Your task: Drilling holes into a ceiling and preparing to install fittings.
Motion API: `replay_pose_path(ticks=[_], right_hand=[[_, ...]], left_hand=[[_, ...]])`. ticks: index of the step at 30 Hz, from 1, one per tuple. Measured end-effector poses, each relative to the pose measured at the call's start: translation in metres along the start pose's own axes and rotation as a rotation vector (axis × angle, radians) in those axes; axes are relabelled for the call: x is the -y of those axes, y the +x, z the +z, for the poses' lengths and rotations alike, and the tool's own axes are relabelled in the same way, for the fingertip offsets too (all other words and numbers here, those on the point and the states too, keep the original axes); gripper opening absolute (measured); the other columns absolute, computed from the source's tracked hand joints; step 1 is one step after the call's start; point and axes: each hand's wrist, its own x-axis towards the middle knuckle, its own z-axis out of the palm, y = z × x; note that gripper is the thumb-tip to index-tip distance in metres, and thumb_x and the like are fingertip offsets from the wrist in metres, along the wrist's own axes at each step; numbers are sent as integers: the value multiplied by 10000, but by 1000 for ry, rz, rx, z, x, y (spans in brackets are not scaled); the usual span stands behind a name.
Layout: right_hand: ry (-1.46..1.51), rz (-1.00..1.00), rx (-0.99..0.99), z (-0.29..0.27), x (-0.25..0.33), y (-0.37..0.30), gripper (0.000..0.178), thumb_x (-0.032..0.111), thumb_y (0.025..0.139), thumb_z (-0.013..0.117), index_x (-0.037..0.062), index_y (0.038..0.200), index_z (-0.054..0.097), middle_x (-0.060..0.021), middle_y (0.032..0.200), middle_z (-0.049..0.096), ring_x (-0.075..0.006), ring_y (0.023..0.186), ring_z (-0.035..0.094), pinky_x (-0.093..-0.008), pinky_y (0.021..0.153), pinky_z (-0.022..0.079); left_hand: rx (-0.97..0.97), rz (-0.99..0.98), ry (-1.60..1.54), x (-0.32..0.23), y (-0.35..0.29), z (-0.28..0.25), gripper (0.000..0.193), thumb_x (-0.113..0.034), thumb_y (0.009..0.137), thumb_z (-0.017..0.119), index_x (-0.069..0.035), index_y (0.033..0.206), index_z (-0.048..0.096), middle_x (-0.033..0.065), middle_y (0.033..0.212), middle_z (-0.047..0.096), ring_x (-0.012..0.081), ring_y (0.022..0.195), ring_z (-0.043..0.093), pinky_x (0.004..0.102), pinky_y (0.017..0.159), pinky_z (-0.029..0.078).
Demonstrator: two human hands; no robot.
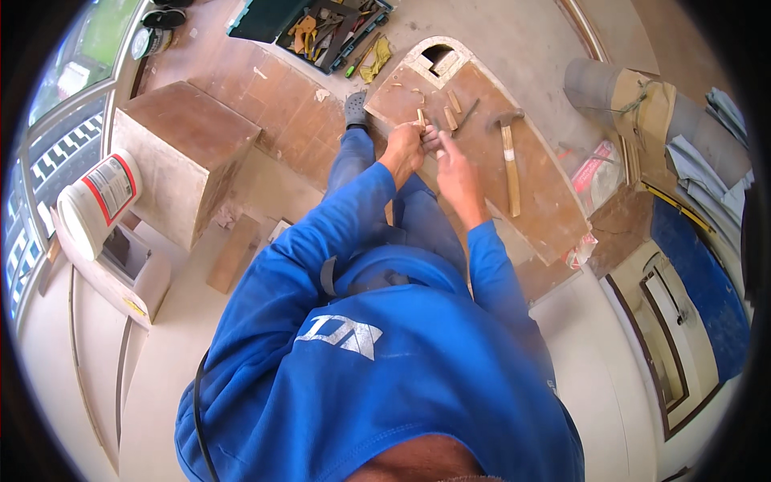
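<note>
My blue sweatshirt (pixel 377 353) fills the foreground. Beyond it, my left hand (pixel 404 149) is clenched on a small wooden piece (pixel 421 119) above the brown board (pixel 540 186). My right hand (pixel 456 170) is beside it, fingers loosely curled; the hammer (pixel 509 157) lies near.

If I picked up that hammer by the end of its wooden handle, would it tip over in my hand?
Probably yes. The hammer has a dark metal head at one end of a long, thin wooden handle, so it would likely feel head-heavy and droop that way. It should stay stiff, not bend. Lying flat on the brown board, it seems unlikely to roll.
</note>
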Motion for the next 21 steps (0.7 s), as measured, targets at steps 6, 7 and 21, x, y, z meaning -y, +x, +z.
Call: replay_pose_path(ticks=[6,7,21], right_hand=[[-71,-99,47,12,-11,4,408,176,972,544,86,1369,573,-271,954,694,-458,878,668,-549,749,512],[-106,-99,58,14,-13,5,405,178,970,546,87,1363,578,-263,945,697,-455,870,669,-547,742,512],[-69,-205,-7,23,-21,0,423,133,947,569,58,1363,573,-253,949,697,-438,909,670,-533,748,517]], left_hand=[[-69,-24,-15,5,3,6,163,-91,1016,415,-66,963,568,71,801,581,230,627,600,391,542,513],[-82,-20,-26,4,2,8,172,-106,1021,415,-78,946,567,64,796,579,221,614,588,386,530,499],[-181,52,56,7,3,10,184,-139,1006,429,-103,883,560,49,743,545,202,567,509,405,523,453]])
